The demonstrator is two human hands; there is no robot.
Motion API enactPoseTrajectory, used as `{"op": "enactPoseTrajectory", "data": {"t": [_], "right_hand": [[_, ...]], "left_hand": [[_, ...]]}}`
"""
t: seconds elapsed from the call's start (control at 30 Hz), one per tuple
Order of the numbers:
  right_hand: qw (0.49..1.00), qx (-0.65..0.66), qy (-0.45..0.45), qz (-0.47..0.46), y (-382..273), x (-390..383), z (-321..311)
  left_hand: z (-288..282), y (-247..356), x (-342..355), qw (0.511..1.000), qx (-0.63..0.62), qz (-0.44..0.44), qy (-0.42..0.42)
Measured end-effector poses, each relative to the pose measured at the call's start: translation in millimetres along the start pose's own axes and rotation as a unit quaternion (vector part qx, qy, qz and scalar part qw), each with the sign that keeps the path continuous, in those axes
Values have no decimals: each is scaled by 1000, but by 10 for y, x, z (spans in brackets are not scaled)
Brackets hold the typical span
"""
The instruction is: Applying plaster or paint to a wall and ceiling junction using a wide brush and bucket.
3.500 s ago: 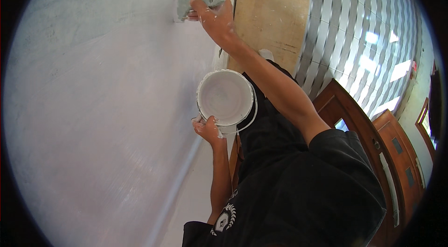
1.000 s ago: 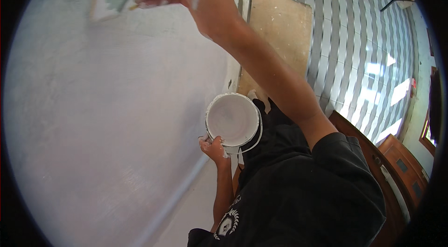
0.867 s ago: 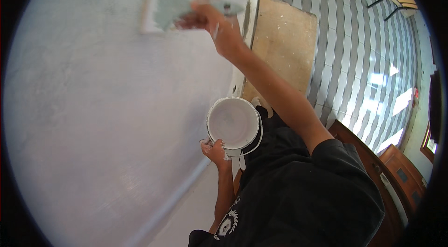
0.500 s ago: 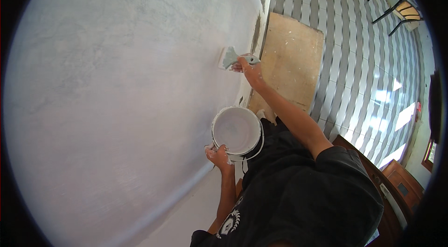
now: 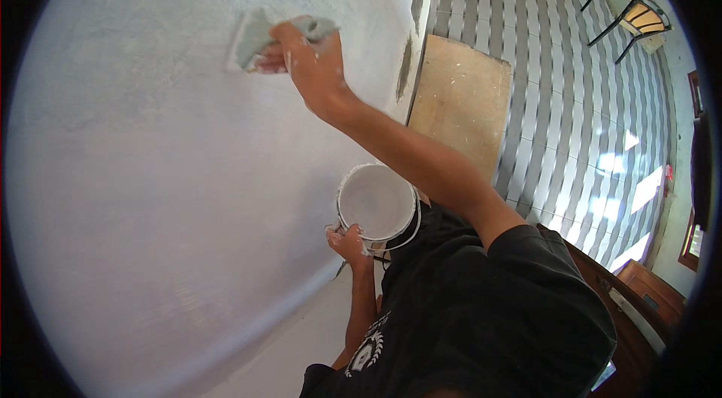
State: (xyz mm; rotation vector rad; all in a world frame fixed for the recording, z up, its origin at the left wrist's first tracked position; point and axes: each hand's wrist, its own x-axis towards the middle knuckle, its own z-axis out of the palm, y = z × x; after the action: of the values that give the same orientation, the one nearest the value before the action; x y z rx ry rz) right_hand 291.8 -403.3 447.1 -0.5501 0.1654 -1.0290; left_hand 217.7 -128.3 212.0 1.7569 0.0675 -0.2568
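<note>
In my right hand (image 5: 310, 63) is a wide paintbrush (image 5: 259, 33) with a pale grey-green handle, slightly smeared by motion. Its bristle end lies against the pale, patchily coated wall (image 5: 173, 150), high up. White paint spots my right fingers and wrist. My left hand (image 5: 348, 242) grips the rim of a white bucket (image 5: 376, 202) close to my body, and white smears cover its fingers. Pale paint shows inside the bucket. A thin wire handle hangs down along the bucket's right side.
A paint-spotted wooden board (image 5: 460, 97) lies along the wall's foot on the grey striped tile floor (image 5: 549, 97). A chair (image 5: 643, 18) stands at the far right. Brown wooden furniture (image 5: 650, 285) is at the lower right. Bare, rough patches (image 5: 406, 71) mark the wall's base.
My right hand has carried the paintbrush up and left across the wall, away from its base. The bucket and my left hand have shifted only slightly in view.
</note>
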Motion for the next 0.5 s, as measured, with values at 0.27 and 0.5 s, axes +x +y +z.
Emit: {"op": "enactPoseTrajectory", "data": {"t": [0.27,0.5], "right_hand": [[990,77,-114,-34,-279,-47,87],[997,-31,-44,54,890,-303,-1349]], "left_hand": [[16,-11,2,998,-59,10,4],[0,-40,12,1000,-26,-2,13]]}}
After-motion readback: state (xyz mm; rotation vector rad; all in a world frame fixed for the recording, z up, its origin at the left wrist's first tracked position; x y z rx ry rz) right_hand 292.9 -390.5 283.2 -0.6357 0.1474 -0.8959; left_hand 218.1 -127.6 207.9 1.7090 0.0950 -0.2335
